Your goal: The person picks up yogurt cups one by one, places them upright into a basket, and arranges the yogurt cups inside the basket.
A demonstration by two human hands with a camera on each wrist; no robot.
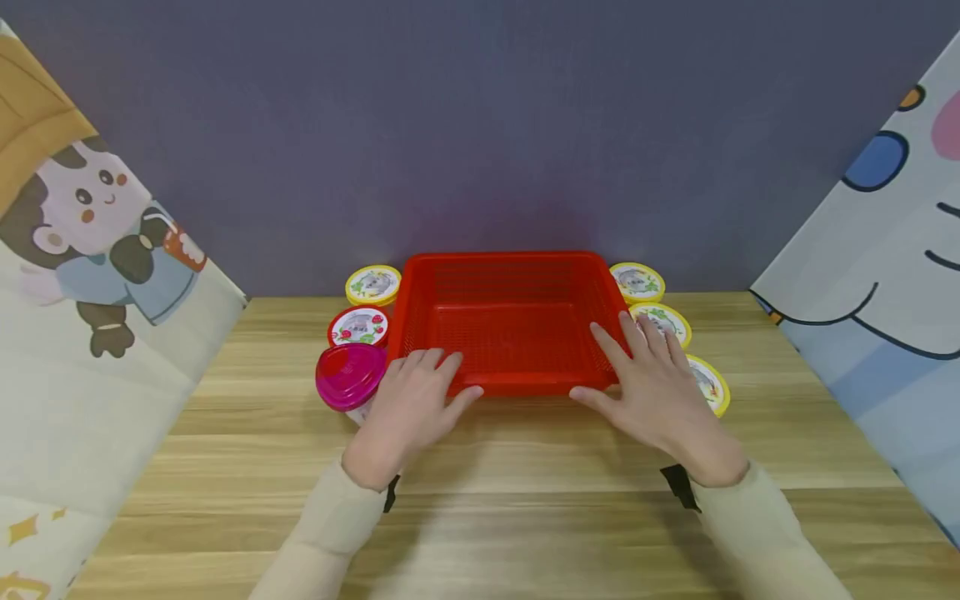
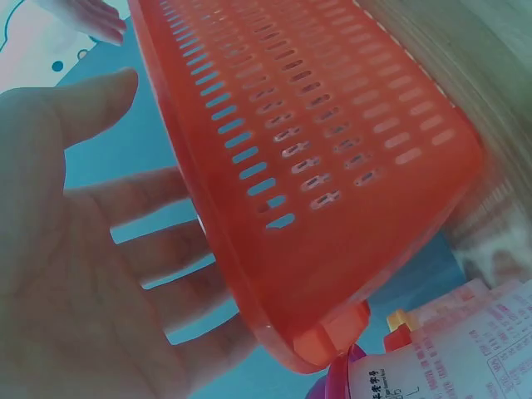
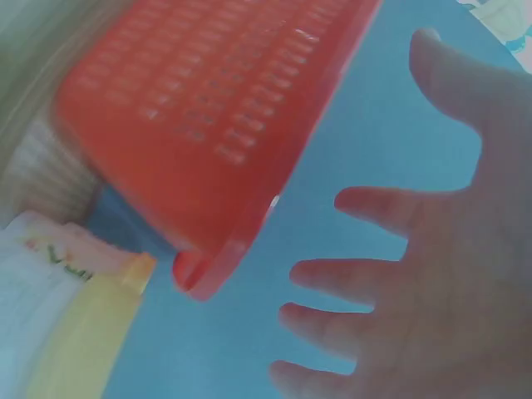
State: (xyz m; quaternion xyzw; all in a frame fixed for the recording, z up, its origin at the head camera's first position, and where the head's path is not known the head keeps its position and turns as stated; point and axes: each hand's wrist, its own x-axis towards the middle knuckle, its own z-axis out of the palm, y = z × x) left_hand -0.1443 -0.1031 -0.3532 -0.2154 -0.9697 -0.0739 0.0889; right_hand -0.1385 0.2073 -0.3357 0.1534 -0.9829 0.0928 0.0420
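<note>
Pale desk (image 1: 517,525) below, and at my left hand (image 1: 411,404) and right hand (image 1: 654,398), fingers spread, gripping nothing, sits the red basket (image 1: 513,333), probably best steadied evenly from both sides.

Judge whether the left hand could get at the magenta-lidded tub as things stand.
Probably yes: the left hand is empty and right beside the magenta-lidded tub, whose lid looks uncovered on top. The red plastic basket only crowds its right side.

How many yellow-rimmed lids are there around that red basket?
4: one lid left of the basket; a far lid, a middle lid and a near lid on its right. Others may be hidden.
</note>
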